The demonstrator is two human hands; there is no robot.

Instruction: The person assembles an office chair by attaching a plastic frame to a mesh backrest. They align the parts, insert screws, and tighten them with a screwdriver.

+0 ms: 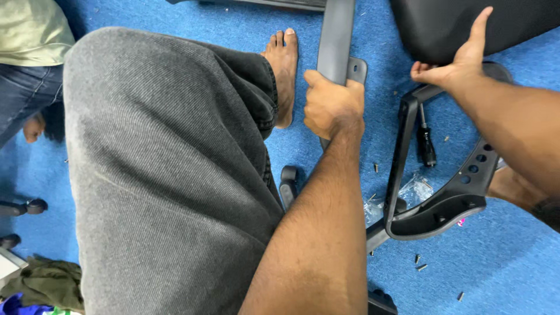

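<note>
The left hand [331, 105], in the upper middle of the frame, is closed in a fist around a dark grey chair armrest piece [336, 35] that runs up to the top edge. The fingers wrap the bar just below its flat mounting plate [356, 70].

The right hand [458, 61], in the upper right, is half open: the thumb points up and lies against the black seat cushion [466, 23], and the other fingers curl under its lower edge, so it grips the edge of the cushion.

Below this hand a black plastic chair frame [449, 201] with a row of round holes lies on the blue carpet [507, 262]. Inside the frame's opening rests a screwdriver with a black handle [426, 143].

The only container is a clear plastic bag [411, 192] in the lower middle right, just beside the frame. It looks crumpled, and I cannot tell what it holds. Small screws [421, 266] lie loose on the carpet near it.

The person's knee in grey trousers [169, 175] fills the left half of the frame, with a bare foot [284, 70] above it.
</note>
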